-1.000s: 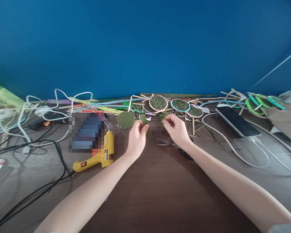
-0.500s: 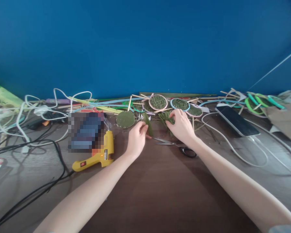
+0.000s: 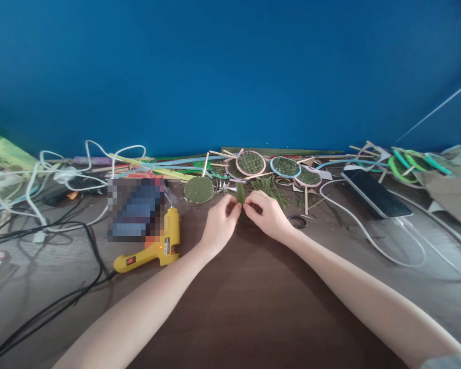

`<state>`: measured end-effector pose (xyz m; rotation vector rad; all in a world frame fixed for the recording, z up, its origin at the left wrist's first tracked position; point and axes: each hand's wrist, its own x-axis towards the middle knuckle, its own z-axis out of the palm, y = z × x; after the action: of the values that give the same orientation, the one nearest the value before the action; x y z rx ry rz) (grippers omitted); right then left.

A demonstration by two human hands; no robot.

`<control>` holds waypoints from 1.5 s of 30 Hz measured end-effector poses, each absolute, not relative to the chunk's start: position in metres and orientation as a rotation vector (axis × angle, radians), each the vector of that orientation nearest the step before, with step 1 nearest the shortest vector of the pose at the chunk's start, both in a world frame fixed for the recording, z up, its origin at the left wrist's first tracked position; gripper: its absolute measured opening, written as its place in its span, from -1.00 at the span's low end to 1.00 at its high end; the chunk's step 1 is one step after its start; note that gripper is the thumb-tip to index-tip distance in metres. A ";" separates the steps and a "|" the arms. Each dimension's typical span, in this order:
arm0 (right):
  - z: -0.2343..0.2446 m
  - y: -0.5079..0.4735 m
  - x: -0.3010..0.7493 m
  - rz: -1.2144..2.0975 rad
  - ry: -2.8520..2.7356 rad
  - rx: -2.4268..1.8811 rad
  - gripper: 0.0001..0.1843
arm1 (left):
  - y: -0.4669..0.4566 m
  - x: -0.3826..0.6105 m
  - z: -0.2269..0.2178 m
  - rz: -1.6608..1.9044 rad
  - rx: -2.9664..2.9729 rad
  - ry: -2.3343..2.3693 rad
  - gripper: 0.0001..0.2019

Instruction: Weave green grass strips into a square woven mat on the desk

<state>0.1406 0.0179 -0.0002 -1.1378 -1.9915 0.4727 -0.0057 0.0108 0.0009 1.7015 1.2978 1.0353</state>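
My left hand [image 3: 219, 224] and my right hand [image 3: 266, 215] meet at the middle of the brown table [image 3: 253, 307]. Both pinch one narrow green leaf strip [image 3: 240, 193] that stands up between the fingertips. Just beyond the hands lies a loose pile of green leaf strips [image 3: 271, 185]. A round woven green disc on a stick [image 3: 198, 189] lies to the left of the strip. Scissors [image 3: 297, 221] lie behind my right hand, mostly hidden by it.
A yellow glue gun [image 3: 153, 246] lies left of my left hand. Several woven discs in coloured rings [image 3: 269, 165] sit by the blue wall. A phone [image 3: 376, 192] with a white cable lies right. Tangled black and white cables [image 3: 54, 205] cover the left side.
My right hand has left the leaf pile and come left to join my left hand on the strip. It now covers most of the scissors.
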 end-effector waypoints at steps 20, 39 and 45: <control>-0.001 0.017 0.141 0.341 -2.006 -1.049 -0.82 | 0.011 -0.005 -0.001 1.007 1.807 1.267 -0.78; 0.013 0.024 0.156 0.465 -1.758 -1.342 -0.87 | 0.014 -0.004 0.000 1.047 1.797 1.222 -0.78; 0.024 0.038 0.185 0.530 -1.695 -1.676 -0.84 | 0.013 -0.003 0.000 1.076 1.734 1.216 -0.76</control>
<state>0.1845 0.0378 0.0236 -1.6757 -1.6946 0.5296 -0.0035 0.0131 0.0001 1.7344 1.2158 1.0756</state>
